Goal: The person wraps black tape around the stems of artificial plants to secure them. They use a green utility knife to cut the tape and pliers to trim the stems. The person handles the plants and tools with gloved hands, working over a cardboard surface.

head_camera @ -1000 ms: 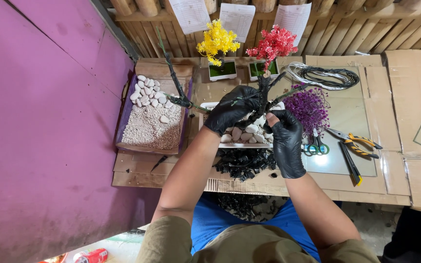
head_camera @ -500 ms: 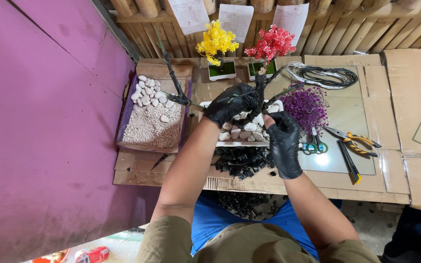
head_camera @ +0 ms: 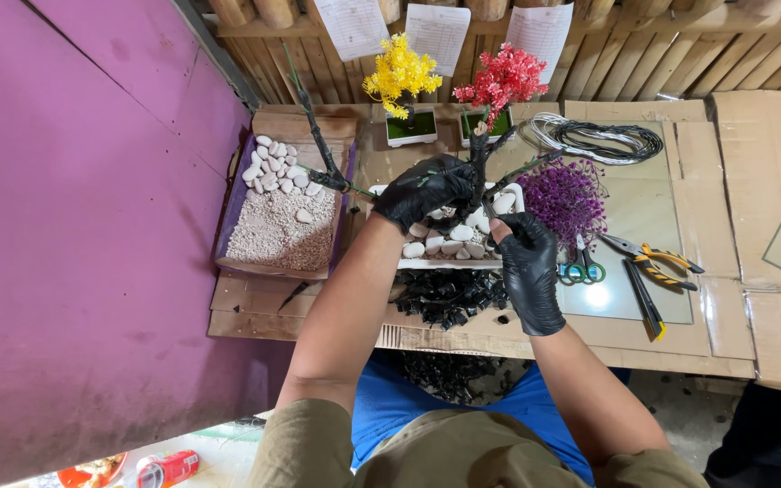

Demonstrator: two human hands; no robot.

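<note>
Both of my hands wear black gloves. My left hand (head_camera: pixel 422 192) is closed around the dark trunk of a bare artificial tree (head_camera: pixel 478 167) that stands in a white rectangular pot (head_camera: pixel 449 262) filled with white pebbles (head_camera: pixel 449 242). My right hand (head_camera: pixel 528 271) rests at the pot's right side, fingers pinched near the base of the trunk and the pebbles. Thin green-tipped branches spread out from the trunk to both sides.
A purple-lined box of gravel and white stones (head_camera: pixel 277 217) sits at the left. Yellow (head_camera: pixel 399 77) and red (head_camera: pixel 501 79) small trees stand behind. Purple foliage (head_camera: pixel 564 194), coiled wire (head_camera: pixel 600 140), scissors (head_camera: pixel 580 267) and pliers (head_camera: pixel 657 262) lie at the right. Black pieces (head_camera: pixel 449 298) pile in front.
My left hand has slid slightly along the trunk and the tree stands more upright in the pot; my right hand stays at the pot's right side.
</note>
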